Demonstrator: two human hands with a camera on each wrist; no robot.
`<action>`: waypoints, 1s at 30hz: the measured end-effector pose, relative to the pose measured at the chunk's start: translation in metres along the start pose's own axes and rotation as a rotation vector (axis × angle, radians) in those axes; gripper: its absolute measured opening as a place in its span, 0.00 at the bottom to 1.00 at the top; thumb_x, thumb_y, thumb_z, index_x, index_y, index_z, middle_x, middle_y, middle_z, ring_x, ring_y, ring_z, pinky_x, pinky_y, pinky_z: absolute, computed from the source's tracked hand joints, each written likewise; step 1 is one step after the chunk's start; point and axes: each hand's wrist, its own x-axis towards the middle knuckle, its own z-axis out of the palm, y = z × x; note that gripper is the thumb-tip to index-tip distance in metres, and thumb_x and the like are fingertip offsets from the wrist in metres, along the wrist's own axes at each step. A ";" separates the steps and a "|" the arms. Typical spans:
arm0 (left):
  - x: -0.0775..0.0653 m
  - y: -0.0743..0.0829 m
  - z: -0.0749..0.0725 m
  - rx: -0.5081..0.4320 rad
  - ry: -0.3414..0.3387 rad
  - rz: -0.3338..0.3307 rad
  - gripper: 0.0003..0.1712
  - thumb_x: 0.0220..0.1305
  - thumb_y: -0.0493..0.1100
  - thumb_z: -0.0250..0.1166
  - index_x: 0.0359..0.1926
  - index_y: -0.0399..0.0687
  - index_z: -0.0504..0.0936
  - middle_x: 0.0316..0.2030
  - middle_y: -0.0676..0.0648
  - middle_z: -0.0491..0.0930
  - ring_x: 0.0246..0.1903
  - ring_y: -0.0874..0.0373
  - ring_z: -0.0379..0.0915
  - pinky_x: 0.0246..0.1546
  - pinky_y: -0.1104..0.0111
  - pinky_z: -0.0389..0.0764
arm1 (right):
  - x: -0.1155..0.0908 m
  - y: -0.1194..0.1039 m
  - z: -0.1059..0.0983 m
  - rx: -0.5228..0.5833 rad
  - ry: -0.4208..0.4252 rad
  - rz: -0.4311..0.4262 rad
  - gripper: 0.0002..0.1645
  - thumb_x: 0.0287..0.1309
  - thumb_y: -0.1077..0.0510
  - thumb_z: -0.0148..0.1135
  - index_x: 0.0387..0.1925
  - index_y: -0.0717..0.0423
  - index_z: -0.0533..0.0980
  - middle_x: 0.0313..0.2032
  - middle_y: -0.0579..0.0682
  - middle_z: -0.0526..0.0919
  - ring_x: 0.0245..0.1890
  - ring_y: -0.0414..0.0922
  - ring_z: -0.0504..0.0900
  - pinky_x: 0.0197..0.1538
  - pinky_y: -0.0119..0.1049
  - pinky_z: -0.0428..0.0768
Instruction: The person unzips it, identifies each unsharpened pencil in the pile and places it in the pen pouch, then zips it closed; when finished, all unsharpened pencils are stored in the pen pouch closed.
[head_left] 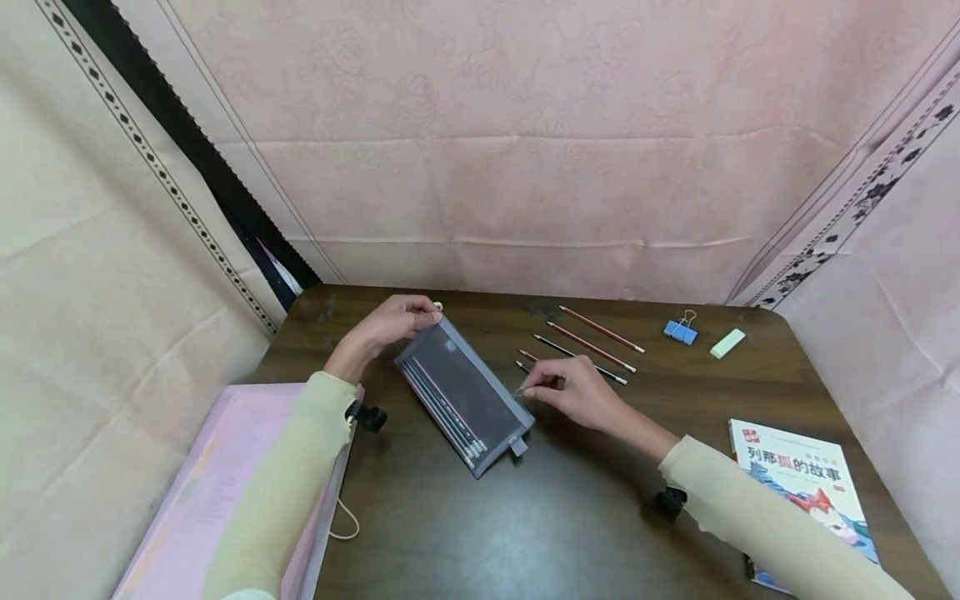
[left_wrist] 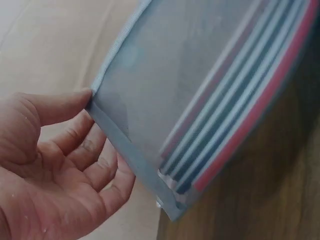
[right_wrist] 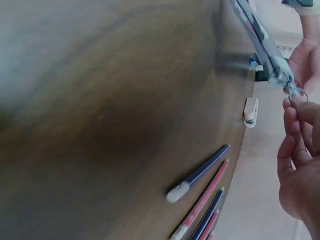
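Note:
A grey mesh zip pencil case (head_left: pixel 472 375), with several pencils (left_wrist: pixel 220 100) showing through it, is held tilted over the brown table. My left hand (head_left: pixel 393 325) pinches its far upper corner between thumb and fingers; in the left wrist view that hand (left_wrist: pixel 60 170) has its other fingers loosely bent behind the case. At the opposite end of the zipped edge, my right hand (head_left: pixel 577 392) pinches the zip pull. The right wrist view shows a small metal ring (right_wrist: pixel 303 94) on that pull, by the fingertips. Loose red and dark pencils (head_left: pixel 596 346) lie beyond the right hand.
A blue binder clip (head_left: pixel 680 332) and a pale green eraser (head_left: pixel 727 343) lie at the far right. A picture-covered book (head_left: pixel 806 475) is under the right forearm. On the left lies a pink bag (head_left: pixel 240 450) with a cord handle. A whitish stapler (right_wrist: pixel 251 112) stands near the far edge.

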 end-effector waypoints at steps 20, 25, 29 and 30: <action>-0.024 -0.019 -0.008 0.011 -0.089 -0.011 0.13 0.68 0.42 0.60 0.46 0.36 0.76 0.39 0.40 0.77 0.40 0.51 0.79 0.47 0.52 0.82 | -0.023 0.001 -0.030 -0.036 -0.043 0.071 0.05 0.56 0.56 0.68 0.32 0.40 0.81 0.29 0.37 0.85 0.29 0.34 0.81 0.32 0.30 0.79; -0.030 -0.030 -0.011 -0.001 -0.297 -0.063 0.12 0.67 0.38 0.59 0.46 0.33 0.75 0.39 0.38 0.80 0.41 0.48 0.82 0.46 0.51 0.82 | -0.028 0.010 -0.021 -0.060 -0.002 0.131 0.05 0.57 0.58 0.67 0.32 0.42 0.80 0.30 0.39 0.85 0.28 0.35 0.80 0.33 0.29 0.80; -0.034 -0.032 -0.006 0.104 -0.434 -0.138 0.12 0.66 0.38 0.59 0.45 0.32 0.76 0.39 0.37 0.81 0.43 0.44 0.81 0.42 0.53 0.84 | -0.030 0.014 -0.013 -0.129 -0.014 0.150 0.06 0.56 0.57 0.68 0.32 0.40 0.80 0.29 0.35 0.84 0.28 0.34 0.79 0.33 0.28 0.80; -0.035 -0.032 -0.004 0.139 -0.455 -0.151 0.12 0.66 0.38 0.59 0.44 0.32 0.77 0.39 0.37 0.81 0.43 0.43 0.81 0.41 0.54 0.84 | -0.031 0.014 -0.012 -0.151 -0.017 0.153 0.06 0.56 0.57 0.68 0.31 0.39 0.80 0.29 0.34 0.84 0.28 0.34 0.79 0.34 0.28 0.80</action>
